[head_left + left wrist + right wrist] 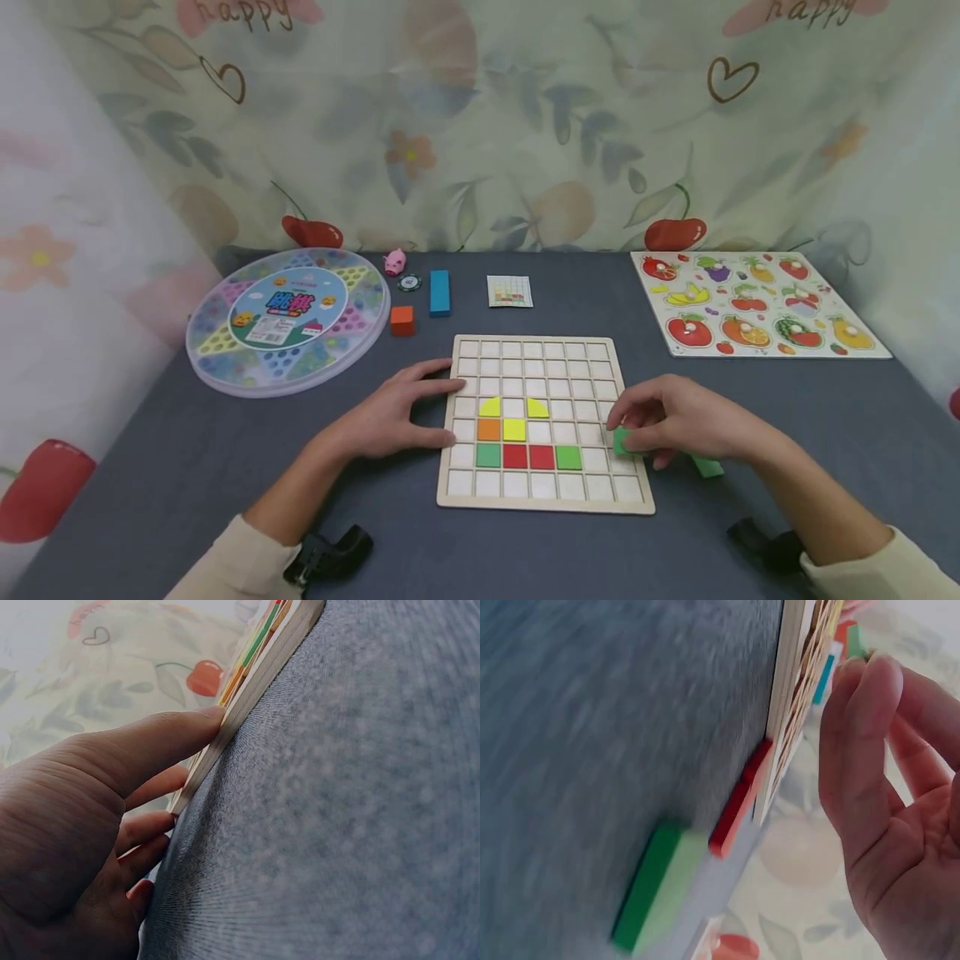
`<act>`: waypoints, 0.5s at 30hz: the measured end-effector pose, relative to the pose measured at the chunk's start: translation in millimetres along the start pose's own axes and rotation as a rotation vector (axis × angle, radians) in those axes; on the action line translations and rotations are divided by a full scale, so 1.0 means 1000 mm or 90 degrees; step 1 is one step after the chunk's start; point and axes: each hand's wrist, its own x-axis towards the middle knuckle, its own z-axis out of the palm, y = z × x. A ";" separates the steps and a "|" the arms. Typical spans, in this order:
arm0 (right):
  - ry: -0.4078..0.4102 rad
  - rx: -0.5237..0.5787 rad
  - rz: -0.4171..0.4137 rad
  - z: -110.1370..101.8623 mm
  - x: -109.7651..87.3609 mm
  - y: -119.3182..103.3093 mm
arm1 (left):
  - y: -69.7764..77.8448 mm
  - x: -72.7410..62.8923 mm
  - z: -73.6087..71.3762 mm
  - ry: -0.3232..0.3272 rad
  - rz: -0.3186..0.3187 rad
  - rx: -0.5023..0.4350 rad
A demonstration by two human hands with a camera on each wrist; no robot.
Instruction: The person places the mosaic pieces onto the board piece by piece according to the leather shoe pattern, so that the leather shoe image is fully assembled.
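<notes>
A wooden grid board (551, 506) lies on the dark tablecloth. Coloured tiles sit in its cells: two yellow rounded ones, an orange square (489, 429), a yellow square (514, 430), and a row of a teal-green, two red and a green tile (568, 457). With thumb and fingertips, my left hand (386, 408) touches the board's left edge, fingers extended. Over the right edge, my right hand (663, 417) pinches a small green tile (855, 641) between thumb and fingers. Another green tile (656, 889) and red tiles (739, 806) lie on the cloth beside the board, partly hidden under the hand in the head view.
Behind the board lies a small pattern card (510, 292). A blue block (439, 293), an orange cube (402, 321), a round chip (409, 283) and a pink pig figure (394, 262) stand left of it. A round game box (210, 367) is back left, a fruit puzzle board (720, 304) back right.
</notes>
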 end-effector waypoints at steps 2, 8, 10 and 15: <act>-0.009 0.020 -0.006 0.004 0.004 -0.002 | 0.000 0.001 0.000 0.000 0.003 0.000; -0.034 0.031 -0.010 0.013 0.016 -0.008 | 0.000 -0.001 -0.002 0.001 -0.004 -0.002; -0.037 0.019 -0.004 0.015 0.019 -0.011 | 0.000 -0.001 -0.002 0.004 -0.004 -0.001; -0.036 -0.046 -0.009 0.018 0.023 -0.016 | 0.000 -0.001 -0.002 0.005 -0.005 0.000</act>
